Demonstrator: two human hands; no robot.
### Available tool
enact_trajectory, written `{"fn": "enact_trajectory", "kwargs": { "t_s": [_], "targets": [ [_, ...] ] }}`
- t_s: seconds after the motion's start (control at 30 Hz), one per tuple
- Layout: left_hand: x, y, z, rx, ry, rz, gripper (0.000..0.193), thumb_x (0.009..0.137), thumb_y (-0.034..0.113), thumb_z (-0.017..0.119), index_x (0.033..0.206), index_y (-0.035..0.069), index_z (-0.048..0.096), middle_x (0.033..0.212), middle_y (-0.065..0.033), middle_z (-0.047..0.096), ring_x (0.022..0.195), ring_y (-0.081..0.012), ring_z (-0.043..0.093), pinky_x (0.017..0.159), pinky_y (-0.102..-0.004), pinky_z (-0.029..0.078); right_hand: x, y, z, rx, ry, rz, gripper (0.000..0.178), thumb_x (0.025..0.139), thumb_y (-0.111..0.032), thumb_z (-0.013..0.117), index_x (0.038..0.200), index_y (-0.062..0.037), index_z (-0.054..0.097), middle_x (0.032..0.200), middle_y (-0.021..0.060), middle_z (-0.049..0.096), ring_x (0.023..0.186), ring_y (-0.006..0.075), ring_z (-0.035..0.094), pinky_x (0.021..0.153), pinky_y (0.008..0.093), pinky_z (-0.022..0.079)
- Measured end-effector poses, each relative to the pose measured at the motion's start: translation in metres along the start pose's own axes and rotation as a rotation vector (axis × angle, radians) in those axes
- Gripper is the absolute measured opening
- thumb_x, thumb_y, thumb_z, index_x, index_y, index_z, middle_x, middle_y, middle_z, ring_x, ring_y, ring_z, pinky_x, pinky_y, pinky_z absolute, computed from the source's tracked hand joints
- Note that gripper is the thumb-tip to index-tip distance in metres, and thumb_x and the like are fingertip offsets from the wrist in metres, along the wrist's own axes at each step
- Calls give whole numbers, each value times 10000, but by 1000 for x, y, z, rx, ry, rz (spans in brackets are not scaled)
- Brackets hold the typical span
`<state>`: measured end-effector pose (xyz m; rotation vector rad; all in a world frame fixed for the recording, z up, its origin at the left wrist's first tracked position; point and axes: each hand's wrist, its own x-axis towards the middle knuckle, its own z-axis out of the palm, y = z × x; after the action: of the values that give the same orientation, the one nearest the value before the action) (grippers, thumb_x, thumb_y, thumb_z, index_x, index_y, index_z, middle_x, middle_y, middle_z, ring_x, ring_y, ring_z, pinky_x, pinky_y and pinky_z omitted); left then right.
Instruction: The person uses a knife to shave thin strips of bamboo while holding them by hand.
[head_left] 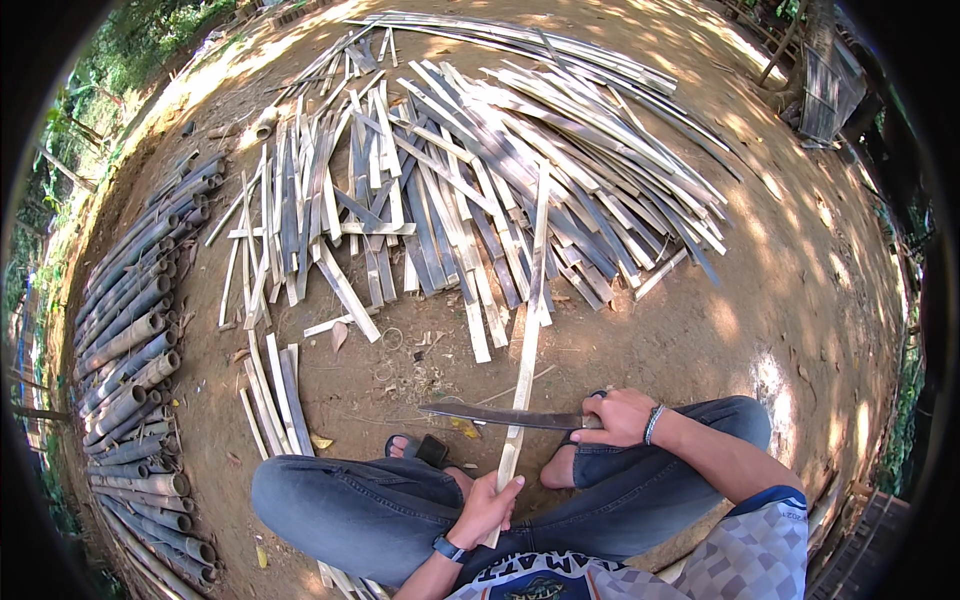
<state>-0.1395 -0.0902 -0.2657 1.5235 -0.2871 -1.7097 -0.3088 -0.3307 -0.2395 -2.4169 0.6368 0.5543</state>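
Note:
A long pale bamboo strip (525, 350) runs from between my legs out over the pile ahead. Near its close end my left hand (487, 508) is closed around it. My right hand (618, 416) grips the handle of a machete (500, 414), whose long dark blade points left and lies across the strip, a little beyond my left hand. Whether the edge bites into the bamboo I cannot tell. My palms and some fingers are hidden.
A big heap of split bamboo strips (440, 190) spreads over the dirt ahead. Uncut bamboo poles (125, 355) are stacked at the left. Several strips (275, 395) lie beside my left knee. Shavings (425, 375) litter the ground before my sandalled feet.

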Motion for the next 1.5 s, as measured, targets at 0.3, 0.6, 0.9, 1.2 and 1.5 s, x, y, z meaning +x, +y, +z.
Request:
{"fn": "enact_trajectory", "kwargs": {
  "t_s": [0.3,0.6,0.9,1.2,1.5],
  "targets": [
    [-1,5,1,-156,-110,-17,246,992,232,483,806,92,401,516,41,385,366,-59,375,341,-204,321,50,49,-32,83,173,292,708,872,-642,442,803,32,646,693,276,627,691,431,637,684,489,521],
    [-1,-1,-6,-264,-160,-28,230,998,229,468,827,98,389,508,39,365,363,-68,367,347,-213,315,17,7,-23,-133,-36,-104,675,868,-647,444,786,-9,649,700,240,641,710,406,648,707,490,525],
    [-5,8,-2,-352,-193,-54,243,1007,237,442,806,109,394,498,40,351,353,-73,346,342,-216,300,65,73,-31,168,202,242,769,881,-656,401,726,65,622,672,287,609,709,437,627,688,491,496],
    [-8,5,-3,-505,-253,-74,276,1014,242,420,769,117,391,487,43,348,339,-66,330,337,-210,294,47,43,-33,30,109,60,682,891,-612,427,758,21,644,673,253,620,693,412,631,693,492,506],
    [-7,5,-9,-531,-276,-75,252,1012,239,421,790,120,401,484,39,342,344,-72,326,336,-218,277,46,33,-23,169,93,23,694,881,-625,439,796,29,653,724,276,628,738,409,642,715,477,517]
  ]
}}
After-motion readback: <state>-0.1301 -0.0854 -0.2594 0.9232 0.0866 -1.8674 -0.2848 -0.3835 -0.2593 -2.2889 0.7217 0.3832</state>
